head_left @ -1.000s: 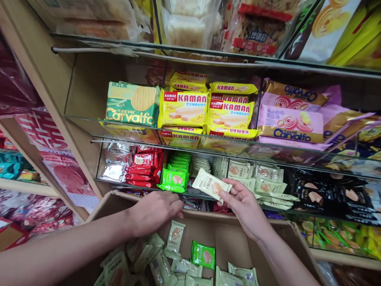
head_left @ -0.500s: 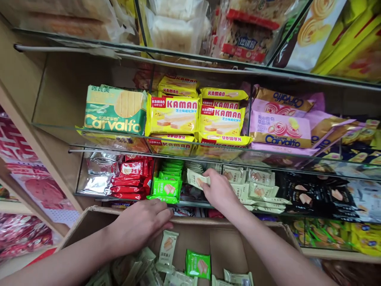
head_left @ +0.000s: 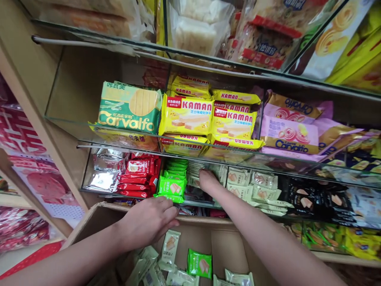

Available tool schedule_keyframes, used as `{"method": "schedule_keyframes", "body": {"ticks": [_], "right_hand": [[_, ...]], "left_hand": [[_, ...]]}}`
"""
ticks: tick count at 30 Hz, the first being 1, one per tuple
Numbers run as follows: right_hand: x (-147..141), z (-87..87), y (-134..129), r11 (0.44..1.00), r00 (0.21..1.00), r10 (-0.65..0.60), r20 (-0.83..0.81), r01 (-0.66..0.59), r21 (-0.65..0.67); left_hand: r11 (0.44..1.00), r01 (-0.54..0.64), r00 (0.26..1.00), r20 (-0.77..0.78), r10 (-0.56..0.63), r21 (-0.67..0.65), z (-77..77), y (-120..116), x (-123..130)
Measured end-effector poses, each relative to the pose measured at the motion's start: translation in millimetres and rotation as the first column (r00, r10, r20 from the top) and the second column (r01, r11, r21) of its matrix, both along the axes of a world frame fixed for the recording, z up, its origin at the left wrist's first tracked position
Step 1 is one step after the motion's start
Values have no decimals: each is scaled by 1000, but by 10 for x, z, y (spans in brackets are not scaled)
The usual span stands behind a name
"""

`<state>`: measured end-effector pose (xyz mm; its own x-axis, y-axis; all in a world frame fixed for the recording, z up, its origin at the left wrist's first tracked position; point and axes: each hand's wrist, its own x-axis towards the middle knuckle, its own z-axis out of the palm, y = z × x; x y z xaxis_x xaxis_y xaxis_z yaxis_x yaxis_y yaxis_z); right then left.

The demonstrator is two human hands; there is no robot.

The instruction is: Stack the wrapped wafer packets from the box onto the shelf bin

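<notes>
My right hand [head_left: 208, 180] reaches into the lower shelf bay, its fingers closed on a pale green snack packet [head_left: 194, 182]. Only part of that packet shows; the fingertips are hidden. Just behind it rises a stack of like packets [head_left: 196, 167]. To the left stand bright green packets [head_left: 171, 187]. My left hand [head_left: 150, 220] hangs over the back rim of a cardboard box [head_left: 205, 223], just below those green packets. Its fingers are curled together, and whatever they may hold is out of sight. Inside the box lie several pale packets [head_left: 170, 249] and one green packet [head_left: 200, 264].
Glass shelf edges and dividers frame the bays. Red packets [head_left: 137, 178] and silver packets [head_left: 104, 172] sit left, black packets [head_left: 306, 196] right. Above are yellow wafer packs [head_left: 187, 115], a green Carvalfo pack [head_left: 129, 107] and purple packs [head_left: 290, 133]. A wooden panel [head_left: 44, 139] stands left.
My right hand has pushed the pale packet deeper into the bay, against the stack. My left hand has stayed over the box rim. The view has shifted slightly.
</notes>
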<state>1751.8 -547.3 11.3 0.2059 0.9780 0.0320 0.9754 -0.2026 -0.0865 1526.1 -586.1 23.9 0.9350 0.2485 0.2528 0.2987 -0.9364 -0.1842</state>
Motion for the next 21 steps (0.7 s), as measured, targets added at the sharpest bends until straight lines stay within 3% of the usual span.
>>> {"method": "schedule_keyframes", "body": {"ticks": [9, 15, 21], "right_hand": [[-51, -64, 90, 999, 987, 31, 161, -34, 14], [-70, -3, 65, 998, 984, 57, 169, -58, 6], [3, 40, -32, 996, 985, 93, 147, -91, -18]], "left_hand": [[998, -11, 997, -81, 17, 67, -15, 34, 34], [980, -107, 969, -204, 141, 169, 5, 39, 119], [983, -45, 981, -180, 78, 179, 131, 39, 173]]}}
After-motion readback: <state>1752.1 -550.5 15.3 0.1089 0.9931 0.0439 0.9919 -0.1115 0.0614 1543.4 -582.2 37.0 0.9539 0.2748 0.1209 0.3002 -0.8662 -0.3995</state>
